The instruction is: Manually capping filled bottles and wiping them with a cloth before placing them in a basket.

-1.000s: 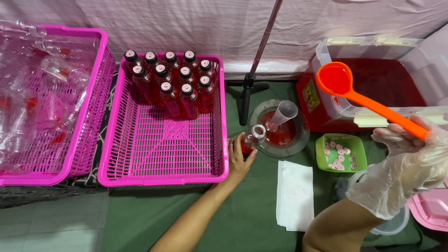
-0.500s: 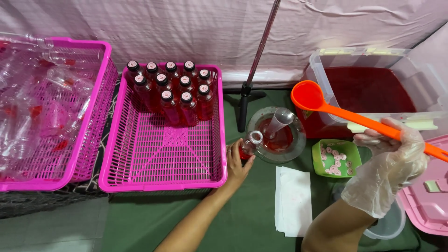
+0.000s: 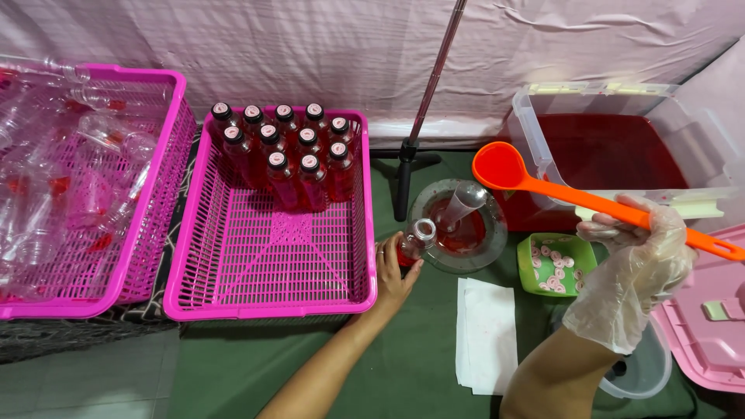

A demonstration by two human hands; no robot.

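My left hand [image 3: 394, 281] grips a small clear bottle [image 3: 413, 242] of red liquid with its neck uncapped, standing on the green cloth beside a pink basket [image 3: 272, 264]. My right hand [image 3: 632, 268], in a clear plastic glove, holds an orange ladle [image 3: 543, 182] by its handle; the ladle's bowl hovers just right of a clear funnel [image 3: 466, 203]. That funnel rests in a round clear bowl [image 3: 459, 226] holding some red liquid. Several filled, capped bottles [image 3: 283, 151] stand at the back of the pink basket.
A second pink basket [image 3: 85, 186] at the left holds several empty clear bottles. A clear tub [image 3: 621, 147] of red liquid stands at the right, a green tray of caps [image 3: 557, 264] in front of it. A white napkin [image 3: 485, 334], a pink lid [image 3: 702, 326] and a black stand [image 3: 407, 155] are nearby.
The ladle has come left and down from over the tub toward the funnel. My left hand stays on the bottle.
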